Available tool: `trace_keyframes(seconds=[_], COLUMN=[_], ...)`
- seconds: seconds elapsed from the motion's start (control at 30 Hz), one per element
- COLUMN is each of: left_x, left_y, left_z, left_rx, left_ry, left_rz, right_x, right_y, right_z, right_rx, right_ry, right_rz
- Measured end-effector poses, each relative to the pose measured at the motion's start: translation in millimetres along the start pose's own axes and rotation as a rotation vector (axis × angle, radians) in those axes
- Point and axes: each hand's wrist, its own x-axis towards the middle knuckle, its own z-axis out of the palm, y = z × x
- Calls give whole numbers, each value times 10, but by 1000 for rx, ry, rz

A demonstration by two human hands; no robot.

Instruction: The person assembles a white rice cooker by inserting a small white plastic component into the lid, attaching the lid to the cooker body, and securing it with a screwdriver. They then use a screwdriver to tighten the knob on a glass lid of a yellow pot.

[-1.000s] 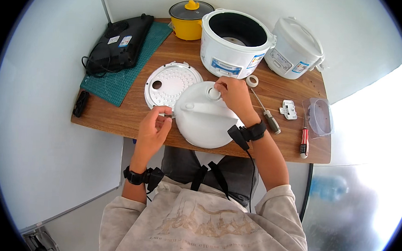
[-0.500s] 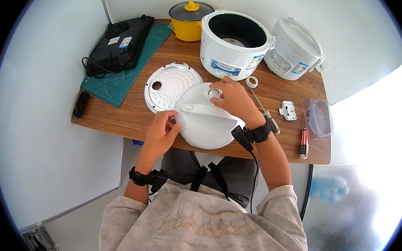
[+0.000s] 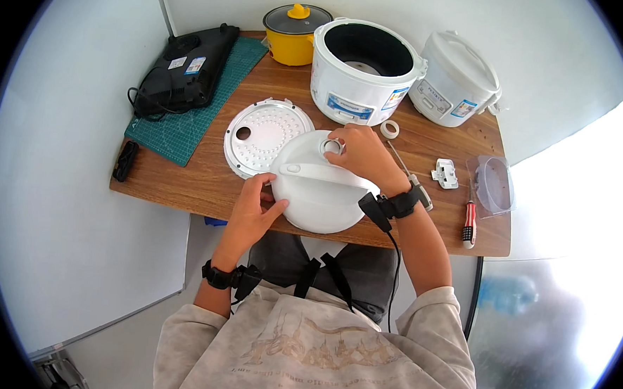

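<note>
A white domed rice cooker lid with a raised handle lies near the table's front edge. My left hand steadies its left edge, with thumb and fingers against the rim. At the lid's far side my right hand is closed, its thumb and fingers at the round vent ring. The palm partly hides that ring. Beside the lid, partly under its left edge, rests a round perforated metal inner plate with one dark hole.
Behind stand an uncovered white rice cooker, a closed one and a yellow pot. At right are a white ring, a screwdriver, a white plastic part and a clear tray. A black appliance occupies a green mat.
My left thumb has shifted slightly right along the lid's near-left rim. My right hand stays at the vent ring, and the lid has barely moved.
</note>
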Motion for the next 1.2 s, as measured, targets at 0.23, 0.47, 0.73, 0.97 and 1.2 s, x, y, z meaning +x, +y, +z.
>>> trace_keyframes(seconds=[0.23,0.47,0.73,0.97,1.2], left_x=[16,83,126,171,155], left_y=[-28,-177,-159,-42,248], left_z=[23,73,71,-15,-58], left_rx=[-116,-373,-734,-707,-739], left_ry=[-47,-29,-33,-107,-176], left_rz=[-82,-150,-253,-240,-135], right_x=[-30,-52,-265,-560,-832], right_y=[75,-29,-86,-331,-213], right_z=[63,10,-58,-92,-110], right_rx=[19,21,182,25,178], right_ry=[19,16,115,-11,205], right_rz=[-5,39,90,60,46])
